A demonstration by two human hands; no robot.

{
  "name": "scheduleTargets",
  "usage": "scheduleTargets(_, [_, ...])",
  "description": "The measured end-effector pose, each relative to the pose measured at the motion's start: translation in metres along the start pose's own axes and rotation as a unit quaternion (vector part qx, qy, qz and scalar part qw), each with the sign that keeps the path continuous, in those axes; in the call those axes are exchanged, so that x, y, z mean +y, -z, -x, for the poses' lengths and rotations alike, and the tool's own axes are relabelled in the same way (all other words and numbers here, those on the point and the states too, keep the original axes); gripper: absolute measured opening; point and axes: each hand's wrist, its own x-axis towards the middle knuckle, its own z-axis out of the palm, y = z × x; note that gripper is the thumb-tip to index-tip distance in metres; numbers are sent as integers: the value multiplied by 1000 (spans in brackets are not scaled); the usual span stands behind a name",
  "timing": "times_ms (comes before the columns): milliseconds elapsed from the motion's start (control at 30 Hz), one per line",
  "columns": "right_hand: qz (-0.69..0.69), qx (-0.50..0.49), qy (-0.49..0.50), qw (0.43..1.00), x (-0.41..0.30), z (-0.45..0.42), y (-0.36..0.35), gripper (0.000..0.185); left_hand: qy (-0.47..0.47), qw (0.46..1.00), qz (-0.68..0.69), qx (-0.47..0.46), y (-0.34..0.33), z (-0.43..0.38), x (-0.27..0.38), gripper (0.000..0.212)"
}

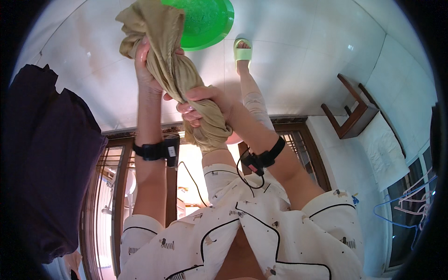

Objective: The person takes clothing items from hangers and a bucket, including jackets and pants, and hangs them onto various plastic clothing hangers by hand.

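A khaki cloth garment [175,66], twisted along its length, is stretched between my two hands. My left hand [144,66] grips its upper part from the left, the fingers mostly hidden behind the fabric. Lower down, my right hand [210,105] is closed around the twisted folds, its fingertips showing on the near side. A bunched end of the cloth hangs below that hand, over my leg. Just beyond the garment's top end is a green plastic basin [206,24] with water in it, partly cut off by the picture's top edge.
Dark purple clothing [52,157] hangs at the left. A brown wooden stool or chair [357,119] stands by the right wall. Several hangers [413,199] hang at the far right. Light tiles [280,21] cover the floor, and brown-framed doors [122,175] lie behind me.
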Motion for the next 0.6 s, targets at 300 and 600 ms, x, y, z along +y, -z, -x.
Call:
scheduleTargets(300, [466,385,66,794,-43,-62,-3,35,-13,875,-421,236,-11,-52,7,37])
scheduleTargets(600, [610,439,109,651,-84,-67,15,57,-30,624,-730,276,16,-126,-7,70])
